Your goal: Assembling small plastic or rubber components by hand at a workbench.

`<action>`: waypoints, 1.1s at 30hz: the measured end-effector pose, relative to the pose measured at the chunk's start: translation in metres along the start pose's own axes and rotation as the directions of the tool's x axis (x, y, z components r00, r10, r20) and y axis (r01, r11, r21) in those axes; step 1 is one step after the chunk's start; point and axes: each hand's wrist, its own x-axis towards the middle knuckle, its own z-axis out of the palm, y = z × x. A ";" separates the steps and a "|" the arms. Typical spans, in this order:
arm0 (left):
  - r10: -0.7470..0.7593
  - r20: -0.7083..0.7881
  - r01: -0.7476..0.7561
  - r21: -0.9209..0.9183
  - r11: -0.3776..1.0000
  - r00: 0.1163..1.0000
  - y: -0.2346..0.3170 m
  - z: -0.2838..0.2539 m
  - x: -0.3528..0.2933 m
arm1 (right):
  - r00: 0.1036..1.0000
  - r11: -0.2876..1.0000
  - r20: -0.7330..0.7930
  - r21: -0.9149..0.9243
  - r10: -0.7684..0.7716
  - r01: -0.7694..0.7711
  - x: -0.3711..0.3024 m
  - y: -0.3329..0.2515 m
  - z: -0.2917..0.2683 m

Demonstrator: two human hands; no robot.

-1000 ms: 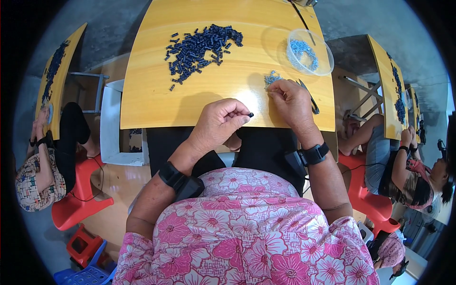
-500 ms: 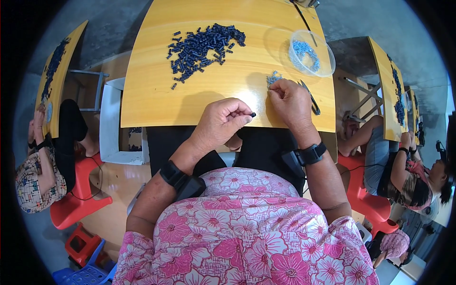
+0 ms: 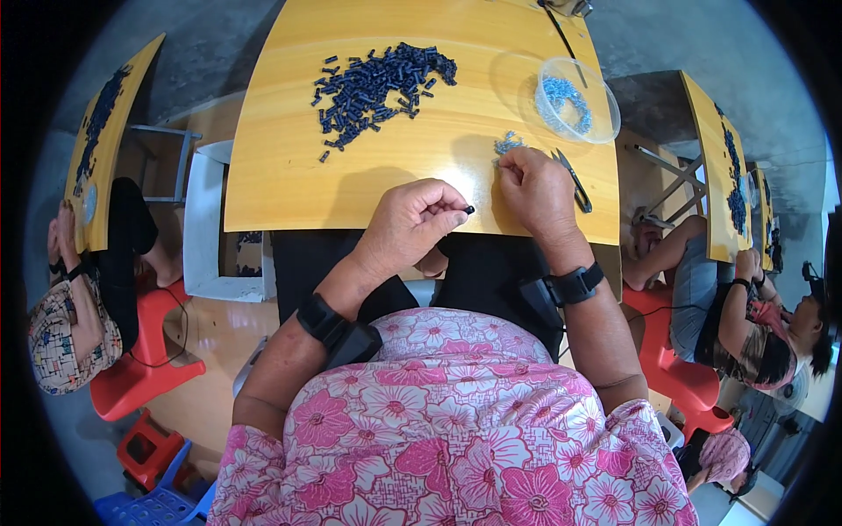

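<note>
My left hand [image 3: 414, 223] pinches a small black cylindrical piece [image 3: 469, 209] between thumb and forefinger, just over the table's near edge. To its right, my right hand [image 3: 537, 188] is closed with thumb and fingertips together; whatever they hold is hidden or too small to name. Its fingertips are beside a little heap of tiny clear-bluish parts [image 3: 508, 142]. Further off, a clear round plastic bowl [image 3: 605, 112] holds more such tiny parts. A large loose pile of black cylindrical pieces [image 3: 377, 92] lies on the far left part of the table.
Small dark thread snips [image 3: 574, 184] lie on the yellow wooden table [image 3: 289, 193] right of my right hand. A thin black rod [image 3: 555, 26] lies behind the bowl. An open white box [image 3: 203, 228] stands below the table's left edge. Other people sit at similar tables on both sides.
</note>
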 end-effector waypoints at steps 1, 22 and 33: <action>0.006 -0.006 -0.006 -0.008 1.000 1.000 -0.001 0.000 0.000 | 0.999 0.999 0.015 -0.020 -0.045 0.045 0.000 0.001 -0.001; 0.063 -0.130 -0.046 0.125 0.991 0.989 -0.008 0.009 0.004 | 0.962 0.962 0.114 0.147 -0.246 0.229 -0.017 -0.003 -0.006; 0.044 -0.126 -0.024 0.155 0.988 0.991 -0.008 0.011 0.005 | 0.970 0.954 0.180 0.280 -0.166 0.111 -0.021 -0.011 -0.008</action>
